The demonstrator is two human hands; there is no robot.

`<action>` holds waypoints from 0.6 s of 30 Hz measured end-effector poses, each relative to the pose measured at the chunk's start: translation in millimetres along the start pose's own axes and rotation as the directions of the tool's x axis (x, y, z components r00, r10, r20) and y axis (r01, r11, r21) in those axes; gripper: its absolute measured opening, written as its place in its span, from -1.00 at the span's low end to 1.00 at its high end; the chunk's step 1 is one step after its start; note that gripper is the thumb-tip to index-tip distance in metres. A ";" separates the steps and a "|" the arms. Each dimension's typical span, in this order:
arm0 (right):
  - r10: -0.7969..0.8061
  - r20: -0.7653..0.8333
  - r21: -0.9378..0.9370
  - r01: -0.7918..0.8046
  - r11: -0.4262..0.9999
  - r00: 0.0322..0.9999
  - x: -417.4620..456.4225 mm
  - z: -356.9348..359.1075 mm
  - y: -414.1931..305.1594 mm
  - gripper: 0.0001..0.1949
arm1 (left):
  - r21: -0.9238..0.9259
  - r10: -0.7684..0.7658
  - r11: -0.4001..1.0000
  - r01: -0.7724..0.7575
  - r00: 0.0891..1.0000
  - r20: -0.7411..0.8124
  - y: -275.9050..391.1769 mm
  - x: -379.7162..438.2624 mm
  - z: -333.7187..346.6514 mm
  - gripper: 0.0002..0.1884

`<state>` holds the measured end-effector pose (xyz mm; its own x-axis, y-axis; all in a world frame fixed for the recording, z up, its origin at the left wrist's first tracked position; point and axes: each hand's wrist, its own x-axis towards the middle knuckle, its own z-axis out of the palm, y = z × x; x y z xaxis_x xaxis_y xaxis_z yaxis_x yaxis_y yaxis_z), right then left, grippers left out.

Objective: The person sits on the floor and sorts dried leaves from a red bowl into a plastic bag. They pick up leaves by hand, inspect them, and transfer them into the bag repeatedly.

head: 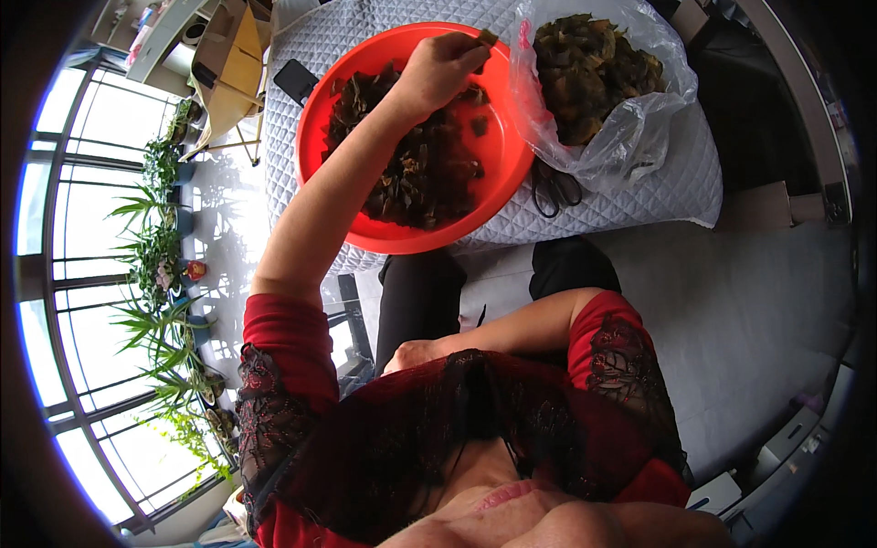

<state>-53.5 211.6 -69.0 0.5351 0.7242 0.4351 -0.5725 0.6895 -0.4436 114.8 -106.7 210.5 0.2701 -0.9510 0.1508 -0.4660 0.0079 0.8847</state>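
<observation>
My left hand (445,68) reaches over a red plastic basin (507,137) and pinches a small dark olive piece (487,38), seemingly seaweed, above the far rim. Many dark brown pieces of the same kind (425,171) lie heaped in the basin, with a few loose ones at its right side. Beside the basin's right rim is an open clear plastic bag (637,137) filled with larger brown-green pieces (589,75). My right hand (411,354) lies low over my lap, its fingers partly hidden by my lace blouse; whether it holds anything does not show.
A quilted grey-white cover (644,198) lies under the basin and bag. Black-handled scissors (556,192) sit between them at the near edge, partly covered. A dark phone (296,81) touches the basin's left side. Potted plants (161,260) line the windows, near a folding chair (229,75).
</observation>
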 end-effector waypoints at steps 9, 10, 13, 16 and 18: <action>-0.136 -0.121 -0.968 -0.087 0.236 0.983 -3.6 26.3 -20.0 -0.79 | 0.070 -0.029 0.997 0.017 0.985 0.169 21.9 36.1 35.8 -0.68; -0.144 -0.165 -0.900 -0.089 0.427 0.976 -1.5 -7.1 10.4 -0.78 | 0.001 0.037 0.999 -0.037 0.988 0.150 21.6 39.7 35.6 -0.68; -0.101 -0.118 -0.977 -0.097 0.188 0.988 -3.5 23.2 -20.1 -0.78 | -0.077 0.051 0.996 -0.047 0.998 0.042 -6.1 45.2 29.5 -0.67; -0.221 -0.009 -0.995 -0.030 -0.092 0.975 -6.8 58.0 -50.2 -0.80 | 0.215 0.055 0.976 -0.018 0.985 -0.165 -27.9 32.5 10.4 -0.70; -0.200 -0.053 -0.995 -0.035 0.094 0.978 -0.2 28.7 -12.1 -0.78 | 0.552 0.118 0.832 -0.056 0.990 -0.077 -59.6 22.8 9.7 -0.76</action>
<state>-64.5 202.8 -41.2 0.6711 0.5713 0.4724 0.5455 0.0509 -0.8366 140.6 -131.9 156.9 0.2769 -0.9169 0.2873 -0.8678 -0.1103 0.4845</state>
